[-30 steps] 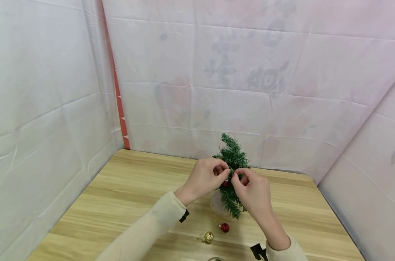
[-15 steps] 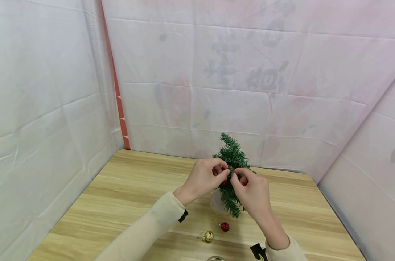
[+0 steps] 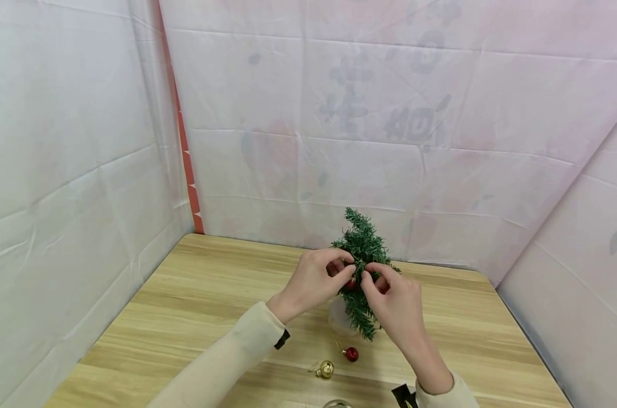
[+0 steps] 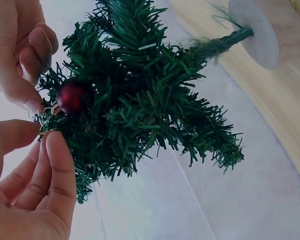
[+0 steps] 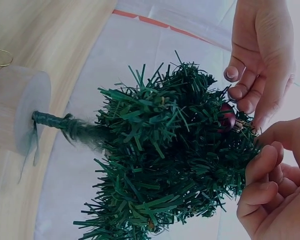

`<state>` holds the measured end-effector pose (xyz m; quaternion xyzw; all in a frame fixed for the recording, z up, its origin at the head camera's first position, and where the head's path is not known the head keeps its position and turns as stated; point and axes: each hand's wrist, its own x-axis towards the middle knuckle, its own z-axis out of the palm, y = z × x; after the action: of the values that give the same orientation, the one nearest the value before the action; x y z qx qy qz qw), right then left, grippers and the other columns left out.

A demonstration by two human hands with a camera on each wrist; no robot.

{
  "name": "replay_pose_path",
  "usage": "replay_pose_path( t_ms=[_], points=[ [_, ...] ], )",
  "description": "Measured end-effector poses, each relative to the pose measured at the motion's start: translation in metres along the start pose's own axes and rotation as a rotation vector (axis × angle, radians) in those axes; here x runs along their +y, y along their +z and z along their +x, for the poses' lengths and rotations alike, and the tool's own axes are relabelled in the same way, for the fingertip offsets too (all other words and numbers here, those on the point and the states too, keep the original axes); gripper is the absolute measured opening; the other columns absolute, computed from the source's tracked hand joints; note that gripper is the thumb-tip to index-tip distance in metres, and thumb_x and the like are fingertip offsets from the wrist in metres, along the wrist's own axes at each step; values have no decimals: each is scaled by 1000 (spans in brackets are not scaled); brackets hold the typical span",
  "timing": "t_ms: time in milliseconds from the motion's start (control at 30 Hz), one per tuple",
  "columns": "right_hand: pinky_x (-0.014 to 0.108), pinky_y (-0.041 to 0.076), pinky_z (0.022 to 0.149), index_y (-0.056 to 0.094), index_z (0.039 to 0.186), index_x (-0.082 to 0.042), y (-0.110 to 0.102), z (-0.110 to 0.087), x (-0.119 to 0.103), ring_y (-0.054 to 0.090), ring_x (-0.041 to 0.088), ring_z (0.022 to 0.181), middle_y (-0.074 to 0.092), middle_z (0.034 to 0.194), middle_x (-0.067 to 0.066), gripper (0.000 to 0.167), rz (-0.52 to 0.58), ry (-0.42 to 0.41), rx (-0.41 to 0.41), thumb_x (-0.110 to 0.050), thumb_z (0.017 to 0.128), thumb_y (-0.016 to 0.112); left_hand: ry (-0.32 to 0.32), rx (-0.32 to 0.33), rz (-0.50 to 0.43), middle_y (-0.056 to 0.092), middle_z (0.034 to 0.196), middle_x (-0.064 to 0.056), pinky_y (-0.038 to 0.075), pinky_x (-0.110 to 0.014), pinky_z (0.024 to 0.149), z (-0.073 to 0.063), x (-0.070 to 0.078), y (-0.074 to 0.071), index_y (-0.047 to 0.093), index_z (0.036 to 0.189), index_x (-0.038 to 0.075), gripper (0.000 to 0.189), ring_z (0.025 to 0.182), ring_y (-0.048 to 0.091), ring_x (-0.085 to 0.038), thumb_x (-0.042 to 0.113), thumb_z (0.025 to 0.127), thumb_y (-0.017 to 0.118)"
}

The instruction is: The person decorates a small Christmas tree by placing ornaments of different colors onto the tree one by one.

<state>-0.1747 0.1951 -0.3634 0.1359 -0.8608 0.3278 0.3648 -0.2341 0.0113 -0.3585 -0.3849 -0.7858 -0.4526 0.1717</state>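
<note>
A small green artificial Christmas tree [image 3: 361,241] stands on a pale round base [image 4: 267,35]. Both hands meet at one of its branches. Among the needles hangs a red bauble [image 4: 71,97] with a gold cap and a gold string [image 4: 46,131]. My left hand [image 3: 313,280] holds the string between thumb and finger, its fingertips slightly parted in the head view. Close beside it, my right hand [image 3: 400,300] pinches at the same string by the branch tip. Needles and fingers partly hide where the string runs.
On the wooden table [image 3: 211,294], in front of the tree, lie another red bauble [image 3: 351,354] and a gold bauble [image 3: 326,369]. A shiny round object [image 3: 337,403] is cut off by the bottom edge. Pale cloth walls [image 3: 267,170] surround the table.
My left hand has drawn slightly to the left, and its fingertips have parted a little from the right hand's. The right hand and the tree stay nearly still.
</note>
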Motion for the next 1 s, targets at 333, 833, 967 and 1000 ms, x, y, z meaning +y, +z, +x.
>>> replay_pose_path(
  t_ms=[333,833,967,1000],
  points=[
    [16,35,43,80,108,-2,-2,-5,2,34,-10,42,48,51,-17,17,10,-50,52,1,92,75,19,35,2,75,87,1,55,-18,66,-5,-6,-4,78,106,9,9,72,65,-4,13,101,71],
    [14,38,45,79,104,-5,-7,-23,4,40,-8,46,52,57,-18,19,52,-60,56,6,89,76,-9,63,53,73,98,-1,54,-18,64,-20,-19,-6,79,105,11,8,84,67,-13,12,100,72],
    [12,38,45,78,101,-8,-4,-37,6,42,-9,49,58,62,-16,22,88,-108,45,8,87,77,0,73,47,73,105,-3,54,-18,65,-22,-21,-5,78,106,11,8,88,68,-17,12,100,72],
    [11,39,46,77,101,-9,-3,-41,6,43,-9,50,59,64,-16,23,100,-126,33,9,86,77,0,74,46,73,107,-4,54,-18,65,-23,-21,-5,78,106,11,9,88,68,-17,12,100,72]
  ],
)
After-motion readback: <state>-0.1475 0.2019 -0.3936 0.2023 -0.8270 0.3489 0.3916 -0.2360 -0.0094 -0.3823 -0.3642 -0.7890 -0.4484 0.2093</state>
